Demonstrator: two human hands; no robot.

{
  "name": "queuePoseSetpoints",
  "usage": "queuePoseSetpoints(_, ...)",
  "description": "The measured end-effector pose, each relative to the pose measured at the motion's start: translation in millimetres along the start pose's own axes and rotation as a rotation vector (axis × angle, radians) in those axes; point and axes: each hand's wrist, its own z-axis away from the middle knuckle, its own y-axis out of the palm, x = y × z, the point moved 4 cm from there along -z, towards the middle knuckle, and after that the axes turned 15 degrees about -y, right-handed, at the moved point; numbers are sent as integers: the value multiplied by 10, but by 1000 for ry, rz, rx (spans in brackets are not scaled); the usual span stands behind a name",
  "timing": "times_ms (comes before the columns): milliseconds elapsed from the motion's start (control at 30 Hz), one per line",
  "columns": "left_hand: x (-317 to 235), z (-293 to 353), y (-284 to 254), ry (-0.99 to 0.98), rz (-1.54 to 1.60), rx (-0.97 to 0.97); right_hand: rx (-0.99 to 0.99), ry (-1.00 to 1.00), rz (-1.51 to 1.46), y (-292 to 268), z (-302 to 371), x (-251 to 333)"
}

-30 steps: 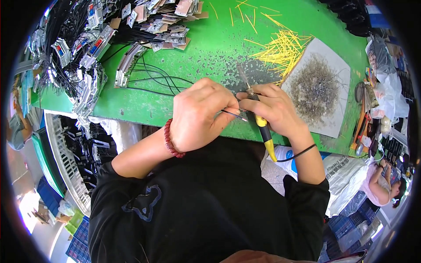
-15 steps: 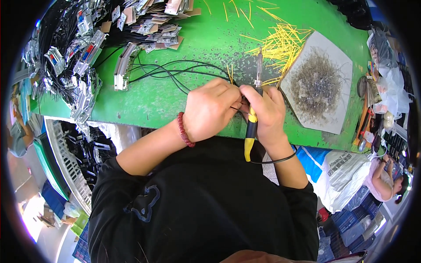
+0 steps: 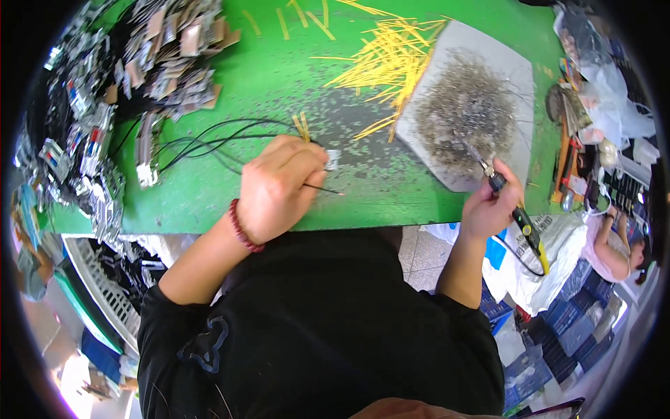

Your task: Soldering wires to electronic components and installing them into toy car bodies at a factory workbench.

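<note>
Here the left hand (image 3: 279,188) is pinching thin black wires (image 3: 209,136) on the green worktop (image 3: 279,84), fingers together, while the right hand (image 3: 492,206) is gripping yellow-handled pliers (image 3: 513,206) over the grey board (image 3: 502,77).

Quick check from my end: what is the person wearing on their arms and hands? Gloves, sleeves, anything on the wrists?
No gloves: both the left hand and the right hand are bare. The forearms are bare too, with black sleeves that end near the elbows. A dark red beaded bracelet circles the left wrist. No ring or watch shows.
</note>
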Motion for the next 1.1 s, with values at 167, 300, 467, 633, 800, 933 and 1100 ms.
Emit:
queuePoseSetpoints(167,-67,-14,-29,0,-69,46,-122,-9,66,-41,-234,-104)
queuePoseSetpoints(300,-61,-36,-14,-10,-85,56,-94,34,162,-17,-336,-202)
queuePoseSetpoints(467,-27,-28,-3,-42,-31,62,-32,-33,261,-82,-343,-289)
queuePoseSetpoints(633,9,-35,-7,-44,-18,64,-48,-31,216,-44,-352,-282)
queuePoseSetpoints(800,17,-25,-15,-60,-5,57,-134,-2,201,5,-363,-216)
queuePoseSetpoints(933,31,-26,-20,-83,-3,54,-158,16,195,16,-361,-215)
queuePoseSetpoints(1100,37,-33,-25,-57,72,50,-114,-32,10,24,-182,-27)
